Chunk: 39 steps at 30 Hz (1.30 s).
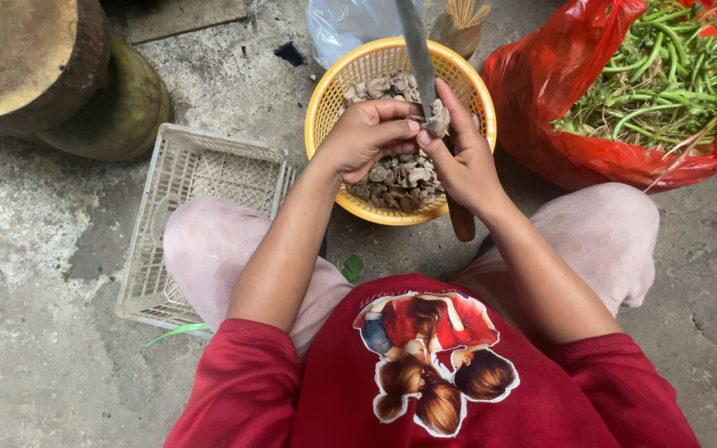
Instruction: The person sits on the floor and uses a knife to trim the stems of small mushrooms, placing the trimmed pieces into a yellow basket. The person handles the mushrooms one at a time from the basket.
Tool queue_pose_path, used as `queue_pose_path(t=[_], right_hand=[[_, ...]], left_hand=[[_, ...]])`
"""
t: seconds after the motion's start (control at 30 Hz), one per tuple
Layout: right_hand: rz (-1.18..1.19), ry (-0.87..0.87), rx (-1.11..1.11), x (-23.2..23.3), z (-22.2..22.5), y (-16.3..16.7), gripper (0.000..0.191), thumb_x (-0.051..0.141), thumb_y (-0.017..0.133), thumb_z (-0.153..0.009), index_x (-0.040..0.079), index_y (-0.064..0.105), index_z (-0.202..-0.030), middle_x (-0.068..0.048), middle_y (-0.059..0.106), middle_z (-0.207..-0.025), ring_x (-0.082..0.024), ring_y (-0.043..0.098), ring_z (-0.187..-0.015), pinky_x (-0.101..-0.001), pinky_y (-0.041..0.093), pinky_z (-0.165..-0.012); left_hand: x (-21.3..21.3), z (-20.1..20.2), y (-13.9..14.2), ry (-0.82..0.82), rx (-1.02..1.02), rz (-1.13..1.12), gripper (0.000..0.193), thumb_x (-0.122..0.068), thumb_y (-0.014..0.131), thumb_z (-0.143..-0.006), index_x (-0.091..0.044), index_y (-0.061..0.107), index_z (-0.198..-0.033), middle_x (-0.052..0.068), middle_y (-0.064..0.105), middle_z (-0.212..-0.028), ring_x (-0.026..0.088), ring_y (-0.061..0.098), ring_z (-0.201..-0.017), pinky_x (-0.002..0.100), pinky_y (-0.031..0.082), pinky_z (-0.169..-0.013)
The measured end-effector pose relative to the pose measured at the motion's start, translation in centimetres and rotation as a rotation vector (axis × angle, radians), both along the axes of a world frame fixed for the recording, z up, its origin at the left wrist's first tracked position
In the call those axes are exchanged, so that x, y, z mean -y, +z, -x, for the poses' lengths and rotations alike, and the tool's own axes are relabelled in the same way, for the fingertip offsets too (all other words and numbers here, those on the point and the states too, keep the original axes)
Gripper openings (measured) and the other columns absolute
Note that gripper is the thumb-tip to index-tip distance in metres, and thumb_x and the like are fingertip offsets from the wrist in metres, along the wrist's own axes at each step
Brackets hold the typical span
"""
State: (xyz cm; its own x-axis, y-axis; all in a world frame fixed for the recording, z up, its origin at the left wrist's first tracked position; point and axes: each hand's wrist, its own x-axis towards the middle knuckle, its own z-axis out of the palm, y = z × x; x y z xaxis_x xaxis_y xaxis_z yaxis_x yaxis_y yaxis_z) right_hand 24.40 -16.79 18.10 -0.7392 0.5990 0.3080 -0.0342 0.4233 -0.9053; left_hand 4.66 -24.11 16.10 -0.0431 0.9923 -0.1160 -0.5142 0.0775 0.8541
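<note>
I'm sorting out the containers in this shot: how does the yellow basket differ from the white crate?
The yellow basket is round; the white crate is rectangular. The basket holds brownish-grey pieces, while nothing shows inside the crate. The basket sits below both hands, the left hand and right hand; the crate lies beside the person's left leg. Both are perforated plastic on the concrete floor.

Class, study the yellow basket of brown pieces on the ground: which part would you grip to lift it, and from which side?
Grip the yellow basket by its rolled rim at the left, probably coming from the left. That arc is bare and thick enough to pinch. The left hand, right hand and knife crowd the middle; the red bag presses the right side.
</note>
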Motion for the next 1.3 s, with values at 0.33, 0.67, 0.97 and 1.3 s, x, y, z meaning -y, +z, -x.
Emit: queue_pose_path(t=[0.33, 0.67, 0.97, 1.3], right_hand=[[0.233, -0.040, 0.196, -0.3, 0.9, -0.9, 0.065, 0.026, 0.061, -0.105, 0.019, 0.033, -0.163, -0.011, 0.054, -0.107, -0.021, 0.051, -0.086, -0.0347, 0.044, -0.072], [0.731, -0.074, 0.108, -2.3, 0.1, 0.3, 0.080, 0.036, 0.050, -0.106, 0.031, -0.001, -0.168, -0.004, 0.053, -0.072, -0.012, 0.051, -0.055, -0.0270, 0.045, -0.049], [0.692, -0.087, 0.050, -3.8, -1.0, -1.5, 0.076, 0.025, 0.057, -0.105, 0.021, 0.015, -0.169, -0.002, 0.063, -0.095, -0.009, 0.058, -0.071, -0.0256, 0.051, -0.063], [0.395, -0.082, 0.057, -3.3, -1.0, -3.5, 0.093, 0.005, 0.067, -0.098, 0.018, 0.013, -0.173, -0.013, 0.052, -0.126, -0.017, 0.054, -0.102, -0.0306, 0.048, -0.086]], left_hand=[[-1.7, 1.5, -3.9, 0.501, -0.612, 0.361, 0.037, -0.024, 0.069, -0.096, -0.004, 0.056, -0.124, 0.018, 0.074, -0.106, 0.029, 0.071, -0.093, 0.038, 0.059, -0.081], [0.2, -4.0, -10.7, 0.061, -1.654, 0.521, 0.022, -0.004, 0.057, -0.093, 0.000, 0.078, -0.098, 0.025, 0.074, -0.102, 0.039, 0.074, -0.096, 0.047, 0.061, -0.082], [-0.5, -2.2, -9.3, -0.008, -1.716, 0.440, 0.022, -0.007, 0.059, -0.089, -0.001, 0.078, -0.096, 0.024, 0.074, -0.099, 0.038, 0.074, -0.093, 0.047, 0.060, -0.080], [-1.9, 1.9, -4.2, 0.164, 0.081, 0.154, 0.027, -0.017, 0.056, -0.104, 0.002, 0.063, -0.121, 0.008, 0.071, -0.102, 0.018, 0.067, -0.090, 0.037, 0.057, -0.081]])
